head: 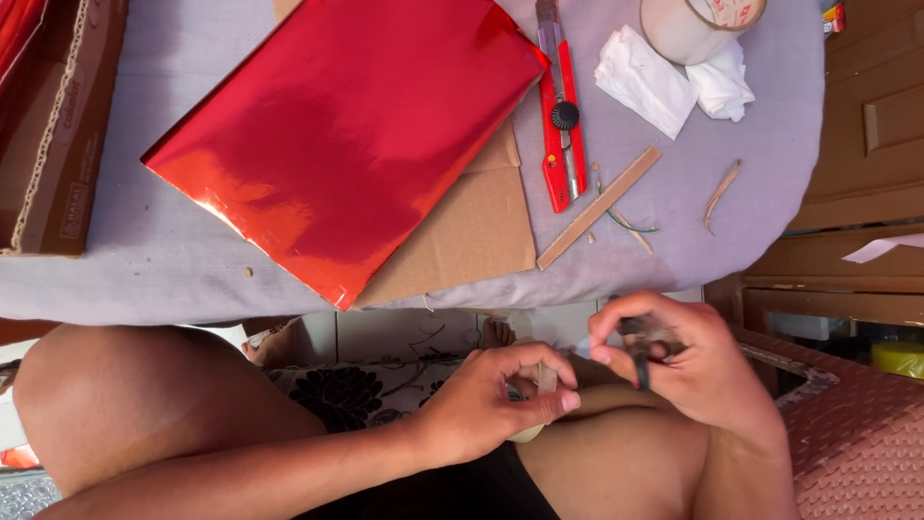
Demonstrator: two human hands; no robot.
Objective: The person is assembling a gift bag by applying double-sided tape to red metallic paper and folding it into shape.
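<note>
The left hand (491, 400) curls around a pale roll of tape (531, 424), thumb and forefinger pinched on a short strip drawn up from it, the roll resting against the person's thigh below the table edge. Just beside it, the right hand (674, 361) closes around a small dark tool (640, 361), probably scissors, though too little shows to be sure; the two hands nearly touch. Above them, the grey-clothed table (192, 279) ends in a rounded front edge. A sheet of red foil paper (346, 135) lies tilted over a cardboard piece (472, 231) whose corner reaches almost to that edge. Right of it lies a red utility knife (558, 125), then a thin cardboard strip (599, 207). Crumpled white tissue (664, 87) and a large tape roll (698, 24) sit at the far side. A cardboard box (58, 125) overhangs the left edge. Bare cloth remains between strip and right rim.
</note>
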